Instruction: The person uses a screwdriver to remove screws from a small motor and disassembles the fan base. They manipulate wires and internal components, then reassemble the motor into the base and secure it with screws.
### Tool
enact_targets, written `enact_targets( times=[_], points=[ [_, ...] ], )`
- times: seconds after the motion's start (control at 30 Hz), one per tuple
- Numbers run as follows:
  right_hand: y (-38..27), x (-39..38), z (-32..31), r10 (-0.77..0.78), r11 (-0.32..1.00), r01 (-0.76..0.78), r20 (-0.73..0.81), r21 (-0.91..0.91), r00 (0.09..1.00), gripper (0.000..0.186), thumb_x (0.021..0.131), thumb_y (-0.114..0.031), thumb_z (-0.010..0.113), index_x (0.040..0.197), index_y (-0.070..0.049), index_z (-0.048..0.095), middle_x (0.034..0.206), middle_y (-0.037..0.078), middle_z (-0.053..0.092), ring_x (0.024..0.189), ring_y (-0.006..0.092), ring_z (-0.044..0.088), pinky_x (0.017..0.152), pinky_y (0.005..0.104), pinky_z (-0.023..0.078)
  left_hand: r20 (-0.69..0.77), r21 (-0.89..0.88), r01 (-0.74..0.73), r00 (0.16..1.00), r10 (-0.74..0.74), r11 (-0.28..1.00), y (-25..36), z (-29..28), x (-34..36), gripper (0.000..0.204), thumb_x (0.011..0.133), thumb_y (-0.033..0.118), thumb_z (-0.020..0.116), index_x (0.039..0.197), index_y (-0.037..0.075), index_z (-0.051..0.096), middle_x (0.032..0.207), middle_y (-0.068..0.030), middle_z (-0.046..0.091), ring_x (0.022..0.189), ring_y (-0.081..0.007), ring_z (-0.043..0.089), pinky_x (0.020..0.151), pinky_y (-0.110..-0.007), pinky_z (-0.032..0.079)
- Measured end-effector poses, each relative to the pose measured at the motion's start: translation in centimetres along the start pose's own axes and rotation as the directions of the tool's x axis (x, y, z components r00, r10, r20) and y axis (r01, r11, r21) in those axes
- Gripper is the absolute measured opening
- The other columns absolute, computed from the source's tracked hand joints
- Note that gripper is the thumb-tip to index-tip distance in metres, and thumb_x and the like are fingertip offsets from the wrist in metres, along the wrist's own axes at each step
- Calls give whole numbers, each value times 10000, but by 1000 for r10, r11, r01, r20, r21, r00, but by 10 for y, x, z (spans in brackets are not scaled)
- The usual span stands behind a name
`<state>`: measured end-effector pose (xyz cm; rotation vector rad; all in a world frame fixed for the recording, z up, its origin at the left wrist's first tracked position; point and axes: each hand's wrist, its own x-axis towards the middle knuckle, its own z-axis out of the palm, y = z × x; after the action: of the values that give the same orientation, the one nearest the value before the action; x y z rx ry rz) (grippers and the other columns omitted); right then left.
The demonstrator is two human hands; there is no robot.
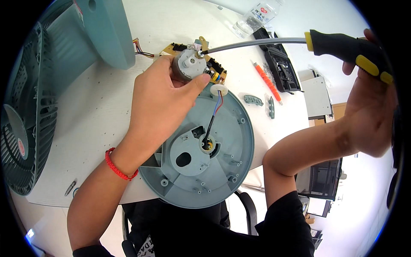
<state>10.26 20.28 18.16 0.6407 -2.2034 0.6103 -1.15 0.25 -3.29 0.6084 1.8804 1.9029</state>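
Between thumb and fingers, our left hand (165, 100) holds a round grey metal motor (190, 64), above the far edge of a round grey-green plastic base (233, 132). From this base rises a black cable with blue and red wires (210, 124); our wrist could catch and strain it. At right, our right hand (369, 103) grasps a black-and-yellow screwdriver with curved grey shaft (295, 40). Because this shaft seems flexible, its tip could slip off the motor's edge and scratch the tan circuit board (217, 66) behind.
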Motion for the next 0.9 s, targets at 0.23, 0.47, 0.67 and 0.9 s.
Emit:
enact_targets(
  times=[0.23, 0.47, 0.67, 0.9],
  points=[
    [-8, -11, -3, -43, 973, 55, 58, -223, 997, 236, 1029, -123, 568, 1213, -65, 704, 1124, 152, 737, 871, 260, 725, 729, 295, 567, -68, 69, -73, 995, 78, 995, -1, 2, -1, 323, 845, 201, 809, 963, -52, 647, 800, -98, 701, 714, -148, 667, 673, -300, 527],
    [-5, -16, -3, -180, 730, 150, 24, -667, 983, 230, 964, -52, 684, 1188, -82, 723, 1069, 140, 749, 985, 253, 757, 715, 241, 606, -30, 164, -107, 993, 114, 981, -4, 1, 0, 421, 894, 245, 795, 1138, -58, 633, 817, -31, 662, 638, -59, 574, 568, -219, 490],
    [-14, -16, -18, 3, 142, 16, 17, -990, 1000, 240, 980, -65, 662, 1206, -119, 719, 1004, 133, 742, 980, 226, 757, 772, 278, 604, -31, 177, -141, 988, 149, 974, -3, 2, -2, 420, 891, 236, 796, 1140, -60, 632, 812, -31, 663, 637, -60, 574, 568, -221, 487],
    [-2, -2, -18, -61, 968, 101, 176, -230, 982, 273, 1037, -69, 485, 1190, -84, 711, 1148, 230, 714, 1084, 368, 715, 1046, 474, 515, -28, 130, -92, 995, 96, 987, -5, 2, 0, 431, 893, 242, 799, 1137, -69, 628, 814, -34, 661, 629, -59, 571, 560, -218, 476]
  ],
)
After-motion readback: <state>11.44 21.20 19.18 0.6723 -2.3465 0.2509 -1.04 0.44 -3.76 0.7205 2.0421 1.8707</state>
